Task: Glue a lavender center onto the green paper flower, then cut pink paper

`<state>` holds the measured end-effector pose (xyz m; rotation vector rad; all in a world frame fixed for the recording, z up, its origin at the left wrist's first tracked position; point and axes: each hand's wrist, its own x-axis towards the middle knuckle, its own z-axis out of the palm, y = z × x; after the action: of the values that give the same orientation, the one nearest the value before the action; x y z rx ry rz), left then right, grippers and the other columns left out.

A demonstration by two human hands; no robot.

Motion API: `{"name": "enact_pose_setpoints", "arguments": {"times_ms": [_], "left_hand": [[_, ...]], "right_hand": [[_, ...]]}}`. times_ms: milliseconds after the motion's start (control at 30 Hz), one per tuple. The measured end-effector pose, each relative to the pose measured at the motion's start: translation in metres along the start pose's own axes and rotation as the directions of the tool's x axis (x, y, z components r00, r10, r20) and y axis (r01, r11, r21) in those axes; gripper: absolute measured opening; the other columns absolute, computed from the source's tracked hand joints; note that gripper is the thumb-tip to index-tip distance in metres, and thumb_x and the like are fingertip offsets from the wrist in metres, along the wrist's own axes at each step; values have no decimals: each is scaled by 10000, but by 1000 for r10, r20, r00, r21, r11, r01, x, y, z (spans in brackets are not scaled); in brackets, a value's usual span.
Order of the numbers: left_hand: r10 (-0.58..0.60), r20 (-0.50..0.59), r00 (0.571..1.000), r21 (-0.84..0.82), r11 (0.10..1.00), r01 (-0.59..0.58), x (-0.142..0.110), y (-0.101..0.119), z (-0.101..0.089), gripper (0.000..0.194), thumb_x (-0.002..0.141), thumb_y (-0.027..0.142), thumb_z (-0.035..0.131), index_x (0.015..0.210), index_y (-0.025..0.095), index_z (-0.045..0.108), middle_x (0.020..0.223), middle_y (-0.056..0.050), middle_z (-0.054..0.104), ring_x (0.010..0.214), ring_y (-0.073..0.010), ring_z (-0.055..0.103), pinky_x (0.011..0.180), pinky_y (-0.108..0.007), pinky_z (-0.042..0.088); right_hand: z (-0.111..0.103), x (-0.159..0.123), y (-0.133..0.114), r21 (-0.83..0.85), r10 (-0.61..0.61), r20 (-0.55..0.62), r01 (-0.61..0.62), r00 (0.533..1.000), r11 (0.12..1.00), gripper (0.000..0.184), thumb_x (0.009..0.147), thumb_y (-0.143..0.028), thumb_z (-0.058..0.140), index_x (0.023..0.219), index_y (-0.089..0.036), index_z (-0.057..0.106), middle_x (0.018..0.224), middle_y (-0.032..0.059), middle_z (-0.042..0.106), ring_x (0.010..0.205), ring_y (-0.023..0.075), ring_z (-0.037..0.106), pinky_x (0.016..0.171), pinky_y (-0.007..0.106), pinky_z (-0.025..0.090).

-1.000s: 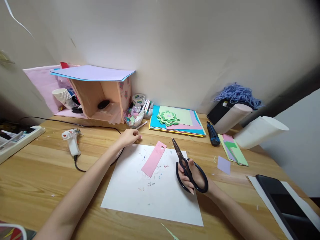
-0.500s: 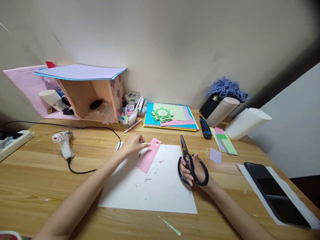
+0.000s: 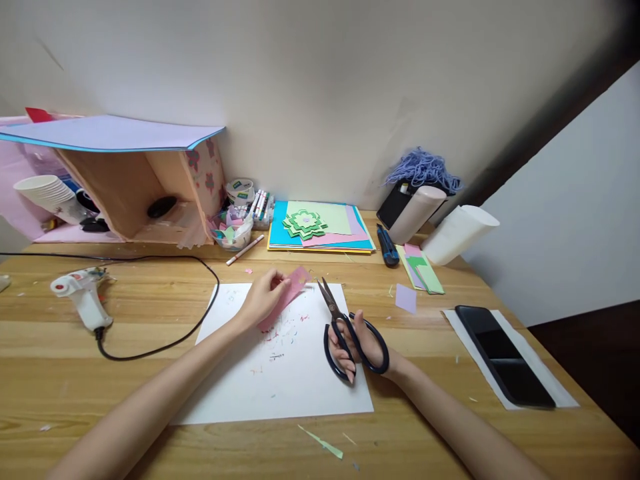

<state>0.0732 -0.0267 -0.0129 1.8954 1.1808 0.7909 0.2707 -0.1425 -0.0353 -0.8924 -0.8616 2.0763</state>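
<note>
My left hand (image 3: 265,293) pinches a strip of pink paper (image 3: 287,301), which is tilted up a little over the white sheet (image 3: 240,387). A small notch or hole shows near the strip's far end. In my right hand (image 3: 357,343) is a pair of black-handled scissors (image 3: 331,300), with fingers through the loops. The blades point away and slightly left, parted a little at the tips, and stand just right of the pink strip. Coloured marks dot the white sheet under both hands.
A glue gun (image 3: 83,300) with its cord lies left. Behind are an open box (image 3: 200,180), a tub of paper scraps (image 3: 233,237), stacked coloured paper (image 3: 350,230) with a green paper flower (image 3: 305,225), and a utility knife (image 3: 387,247). A phone (image 3: 505,357) lies right.
My left hand has lifted and tilted the pink strip. The scissors have come closer to it, their blades now slightly parted. The whole view has shifted to the right.
</note>
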Motion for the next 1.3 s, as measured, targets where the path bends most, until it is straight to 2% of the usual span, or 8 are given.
{"name": "enact_pose_setpoints", "arguments": {"times_ms": [100, 200, 300, 467, 733, 900, 1033, 1300], "left_hand": [[6, 42, 999, -51, 999, -3, -3, 10, 0, 214, 814, 363, 438, 814, 177, 545, 805, -19, 608, 735, -161, 547, 661, -264, 393], [31, 90, 995, 27, 999, -34, -9, 20, 1, 260, 841, 384, 387, 802, 188, 552, 797, -17, 608, 731, -164, 533, 649, -264, 372], [-27, 69, 997, 73, 997, 22, -14, 27, 2, 310, 842, 420, 368, 697, 185, 510, 698, -1, 573, 658, -153, 500, 591, -251, 342], [-104, 40, 994, -16, 994, 105, -15, 30, 3, 342, 809, 453, 399, 620, 177, 463, 629, 18, 521, 613, -136, 459, 565, -235, 325], [-150, 167, 974, -106, 980, 169, -21, 46, 6, 269, 760, 369, 468, 582, 168, 446, 566, 45, 443, 566, -109, 409, 535, -218, 299], [-124, 184, 975, -120, 982, 147, -21, 45, 6, 284, 764, 379, 464, 577, 171, 417, 557, 48, 403, 559, -105, 382, 535, -217, 290], [-106, 190, 976, -137, 982, 133, -20, 44, 6, 286, 769, 396, 460, 594, 170, 441, 568, 41, 427, 570, -111, 398, 550, -219, 305], [-94, 180, 979, -135, 984, 119, -21, 44, 7, 324, 779, 453, 435, 618, 173, 456, 582, 28, 431, 571, -118, 386, 545, -224, 299]], "right_hand": [[0, -1, -1, -21, 33, 55, -32, 998, 999, 749, 530, -876, 268, 705, -164, 422, 472, -59, 433, 317, 59, 406, 319, 230, 439], [1, -2, -1, -28, 51, 68, -49, 996, 998, 759, 522, -878, 266, 719, -163, 428, 474, -64, 428, 320, 56, 405, 321, 228, 443], [3, -3, -3, -39, 62, 59, -60, 996, 997, 761, 538, -874, 239, 723, -162, 431, 474, -63, 427, 320, 54, 406, 321, 223, 445], [5, -3, -5, -56, 73, 60, -70, 996, 996, 771, 534, -878, 215, 725, -163, 432, 467, -63, 426, 310, 50, 396, 286, 194, 410], [4, -1, -1, -68, 64, 58, -60, 996, 996, 757, 531, -878, 241, 715, -166, 421, 454, -70, 421, 307, 54, 408, 307, 231, 456], [4, 2, 3, -64, 38, 59, -34, 998, 997, 741, 547, -872, 223, 704, -171, 403, 461, -68, 423, 304, 56, 405, 304, 227, 445], [5, 4, 6, -40, 3, 50, -1, 999, 999, 715, 536, -866, 283, 692, -177, 391, 461, -71, 422, 300, 53, 393, 299, 225, 441], [13, 3, 9, -46, -63, -37, 61, 997, 997, 682, 526, -846, 370, 685, -183, 382, 457, -76, 417, 299, 48, 377, 280, 205, 424]]}}
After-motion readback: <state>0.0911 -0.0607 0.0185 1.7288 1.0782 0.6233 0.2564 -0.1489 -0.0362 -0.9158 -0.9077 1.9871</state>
